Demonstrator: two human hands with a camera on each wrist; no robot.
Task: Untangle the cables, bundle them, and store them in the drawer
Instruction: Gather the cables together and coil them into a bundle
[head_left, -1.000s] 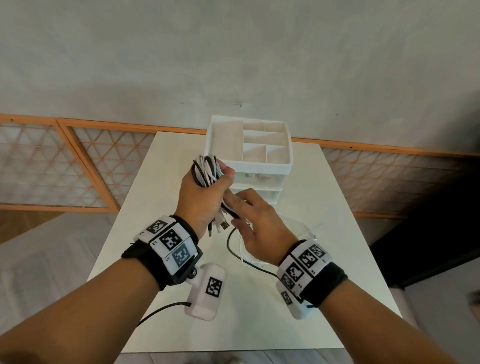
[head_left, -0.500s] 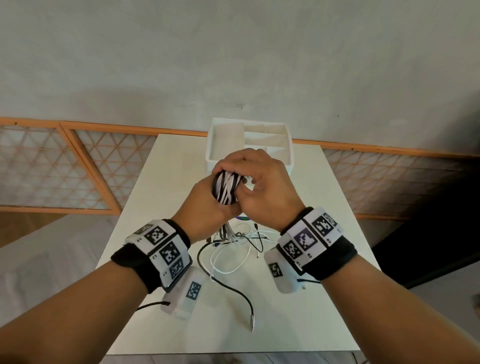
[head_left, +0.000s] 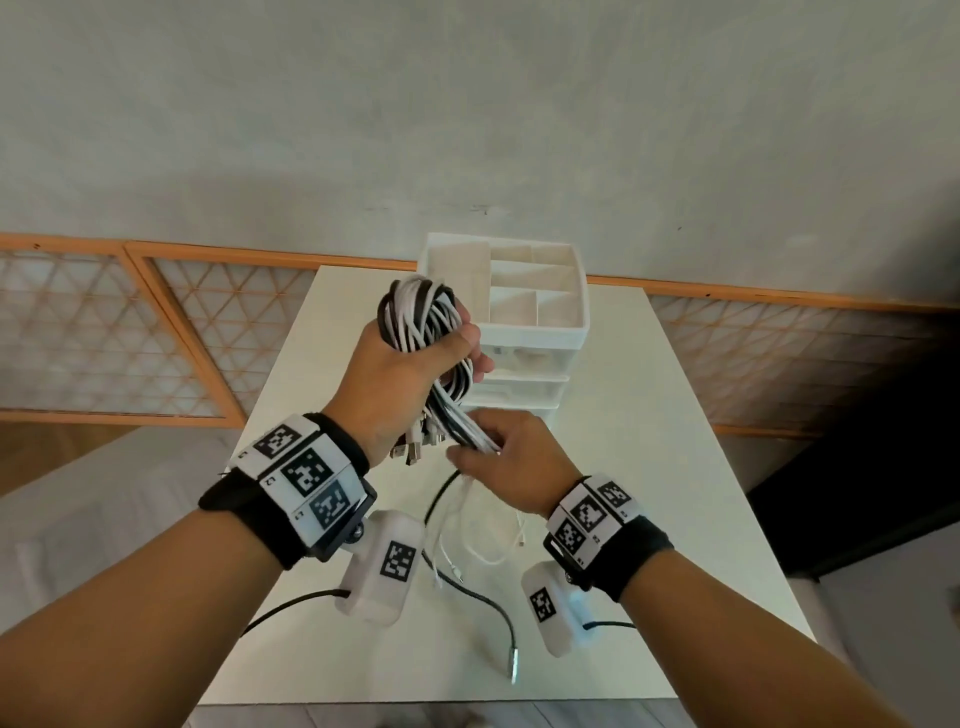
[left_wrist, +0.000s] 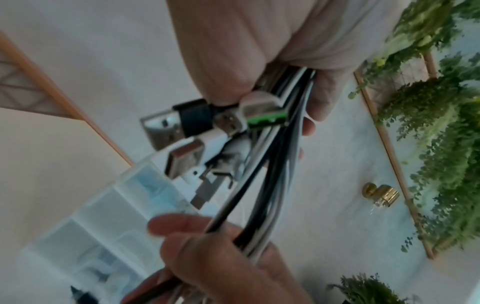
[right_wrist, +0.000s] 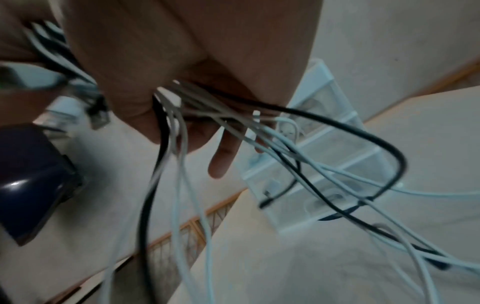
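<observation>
The left hand has its grip clenched round the coil of cables, black and white loops held up in the middle of the frame, right in front of the drawer box at the far end of the surface. The right hand, just below it, is pinching the loose strands that run down out of the coil. The rest of those strands trail over the surface at the lower middle, a black one reaching closest to the near edge.

Probably the winding step, so the trick is to keep the left hand's grip firm and let the right feed each new turn beside the last one, not across it. Letting the strands slide through the fingers should keep kinks out. The plugs hanging under the left hand look likely to snag a loop, so best keep them clear.

Hard to tell stuff: both wrist views are blurry, so how many cables there are is anyone's guess. Whether the tails on the surface are knotted can't be made out. The drawers sit behind the hands, so whether any is open stays unclear.
</observation>
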